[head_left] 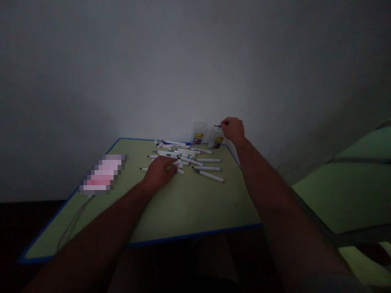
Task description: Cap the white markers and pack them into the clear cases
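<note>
Several white marker pens (189, 156) with coloured caps lie scattered on the far half of a green table (183, 203) with a blue edge. My left hand (160, 171) rests palm down on the near pens, its fingers curled over one of them. At the far right corner my right hand (233, 130) reaches over a clear plastic pen box (216, 137). Its fingers are pinched at the top of the box, on a pen with a dark tip that stands in it. A second clear box (199, 133) stands just to the left, against the wall.
A blurred-out pink and white object (102, 174) lies on the left side of the table, with a thin cable (71, 221) trailing toward the near edge. A plain wall stands right behind the table. Another green surface (351, 191) lies to the right.
</note>
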`<state>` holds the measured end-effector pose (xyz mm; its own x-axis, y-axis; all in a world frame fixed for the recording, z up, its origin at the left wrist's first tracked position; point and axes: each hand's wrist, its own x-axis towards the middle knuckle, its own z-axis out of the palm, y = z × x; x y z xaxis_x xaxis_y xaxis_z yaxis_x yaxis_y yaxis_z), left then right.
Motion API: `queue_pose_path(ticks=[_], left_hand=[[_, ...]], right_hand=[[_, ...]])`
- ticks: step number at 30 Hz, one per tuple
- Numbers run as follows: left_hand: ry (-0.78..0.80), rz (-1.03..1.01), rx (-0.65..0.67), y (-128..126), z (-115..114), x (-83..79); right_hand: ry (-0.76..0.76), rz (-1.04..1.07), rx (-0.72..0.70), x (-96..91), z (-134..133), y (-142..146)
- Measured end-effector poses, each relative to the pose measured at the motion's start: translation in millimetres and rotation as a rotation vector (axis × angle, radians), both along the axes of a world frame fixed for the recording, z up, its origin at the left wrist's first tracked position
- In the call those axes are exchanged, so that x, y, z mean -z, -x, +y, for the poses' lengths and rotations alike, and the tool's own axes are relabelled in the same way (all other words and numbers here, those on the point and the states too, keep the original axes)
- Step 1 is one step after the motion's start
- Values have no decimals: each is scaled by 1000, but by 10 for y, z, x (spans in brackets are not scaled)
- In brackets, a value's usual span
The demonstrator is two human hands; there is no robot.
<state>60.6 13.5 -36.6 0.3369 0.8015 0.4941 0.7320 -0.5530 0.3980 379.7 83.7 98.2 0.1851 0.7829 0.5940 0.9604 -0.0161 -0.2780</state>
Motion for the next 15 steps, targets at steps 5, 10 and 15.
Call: queue_pose_path(ticks=[5,10,15], left_hand=[[33,45,-83,92,0,-138],[122,-8,-230,219,9,-298],[117,-73,-312,340,73,-340]], right_hand=[[18,53,-74,219,-342,206],[119,103,-146,505,-595,390],[180,151,-172,749,-744,470]])
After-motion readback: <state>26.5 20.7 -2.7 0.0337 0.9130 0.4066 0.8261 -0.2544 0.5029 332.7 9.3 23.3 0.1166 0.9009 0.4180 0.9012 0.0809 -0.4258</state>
